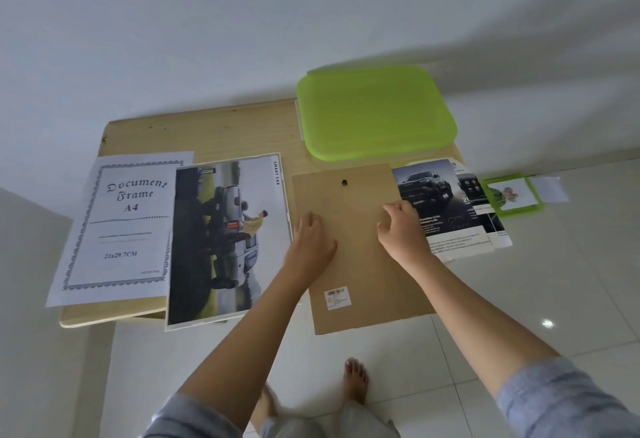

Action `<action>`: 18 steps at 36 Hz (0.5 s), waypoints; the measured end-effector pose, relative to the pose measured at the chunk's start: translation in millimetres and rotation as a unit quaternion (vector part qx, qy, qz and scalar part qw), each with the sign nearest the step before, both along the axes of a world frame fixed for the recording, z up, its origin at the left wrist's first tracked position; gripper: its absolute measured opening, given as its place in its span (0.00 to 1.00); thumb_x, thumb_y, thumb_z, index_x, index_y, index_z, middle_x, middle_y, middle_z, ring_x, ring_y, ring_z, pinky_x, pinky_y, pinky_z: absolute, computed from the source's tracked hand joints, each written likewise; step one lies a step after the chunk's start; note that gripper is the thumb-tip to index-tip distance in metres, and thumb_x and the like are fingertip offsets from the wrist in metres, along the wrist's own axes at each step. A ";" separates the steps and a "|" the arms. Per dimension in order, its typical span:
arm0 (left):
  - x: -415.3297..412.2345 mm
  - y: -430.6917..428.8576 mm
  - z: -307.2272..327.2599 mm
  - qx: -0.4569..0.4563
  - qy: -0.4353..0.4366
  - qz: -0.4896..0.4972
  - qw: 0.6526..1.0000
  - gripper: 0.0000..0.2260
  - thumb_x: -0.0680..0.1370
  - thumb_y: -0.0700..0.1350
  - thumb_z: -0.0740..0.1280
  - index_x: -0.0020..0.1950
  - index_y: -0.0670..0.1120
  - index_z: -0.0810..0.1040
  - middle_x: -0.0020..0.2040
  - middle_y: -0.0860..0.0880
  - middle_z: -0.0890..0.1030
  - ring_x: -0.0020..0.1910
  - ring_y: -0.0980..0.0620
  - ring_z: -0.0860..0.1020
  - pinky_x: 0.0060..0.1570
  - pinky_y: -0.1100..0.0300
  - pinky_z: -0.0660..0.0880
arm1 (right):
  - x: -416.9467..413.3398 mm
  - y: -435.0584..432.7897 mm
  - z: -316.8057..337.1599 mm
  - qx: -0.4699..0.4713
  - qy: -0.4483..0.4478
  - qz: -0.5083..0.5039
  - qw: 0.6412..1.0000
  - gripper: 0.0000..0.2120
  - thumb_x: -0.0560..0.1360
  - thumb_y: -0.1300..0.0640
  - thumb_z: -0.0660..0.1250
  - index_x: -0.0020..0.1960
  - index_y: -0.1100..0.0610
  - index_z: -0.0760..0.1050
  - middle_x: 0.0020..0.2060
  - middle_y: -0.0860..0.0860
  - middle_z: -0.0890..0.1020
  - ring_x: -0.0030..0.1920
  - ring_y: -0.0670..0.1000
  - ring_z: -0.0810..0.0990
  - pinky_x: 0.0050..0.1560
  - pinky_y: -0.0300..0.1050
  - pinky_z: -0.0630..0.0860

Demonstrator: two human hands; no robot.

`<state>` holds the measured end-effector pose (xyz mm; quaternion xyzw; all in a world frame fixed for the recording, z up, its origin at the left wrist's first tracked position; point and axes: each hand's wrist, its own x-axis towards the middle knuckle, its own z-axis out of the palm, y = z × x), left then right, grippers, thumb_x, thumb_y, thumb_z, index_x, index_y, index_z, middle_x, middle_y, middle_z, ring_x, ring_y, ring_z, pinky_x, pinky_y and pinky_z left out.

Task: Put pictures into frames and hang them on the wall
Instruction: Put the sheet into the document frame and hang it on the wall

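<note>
Pressing on brown backing board (360,264), our left hand (311,240) lay flat, grip open; our right hand (401,226) rested curled beside it; we could not tell its grip.

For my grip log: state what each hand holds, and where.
Left hand presses the backing board near its left edge; the right hand touches its right part with curled fingers, pinch uncertain.
</note>
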<state>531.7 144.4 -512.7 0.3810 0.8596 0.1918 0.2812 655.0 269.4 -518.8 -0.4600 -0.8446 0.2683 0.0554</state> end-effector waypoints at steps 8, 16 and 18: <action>-38.1 -87.1 3.8 0.107 0.059 0.098 0.988 0.25 0.77 0.54 0.63 0.71 0.47 0.63 0.72 0.49 0.64 0.70 0.49 0.64 0.67 0.52 0.65 | -48.4 -83.9 21.1 -0.022 0.095 0.047 0.994 0.18 0.77 0.62 0.61 0.66 0.61 0.69 0.62 0.54 0.73 0.65 0.52 0.70 0.65 0.42 0.66; -71.7 -215.1 -14.6 0.038 0.044 0.175 0.983 0.42 0.71 0.63 0.66 0.75 0.44 0.51 0.74 0.46 0.54 0.72 0.44 0.57 0.66 0.45 0.66 | -83.1 -186.2 5.8 -0.059 0.076 0.083 0.992 0.24 0.77 0.61 0.62 0.71 0.60 0.62 0.70 0.55 0.66 0.71 0.52 0.62 0.68 0.35 0.54; -73.2 -229.0 -18.8 0.027 0.033 0.149 0.988 0.45 0.70 0.65 0.65 0.76 0.44 0.48 0.75 0.47 0.52 0.73 0.45 0.54 0.69 0.46 0.63 | -87.2 -205.1 0.8 -0.058 0.054 0.082 0.993 0.26 0.78 0.58 0.61 0.73 0.59 0.58 0.73 0.54 0.60 0.74 0.52 0.57 0.68 0.35 0.52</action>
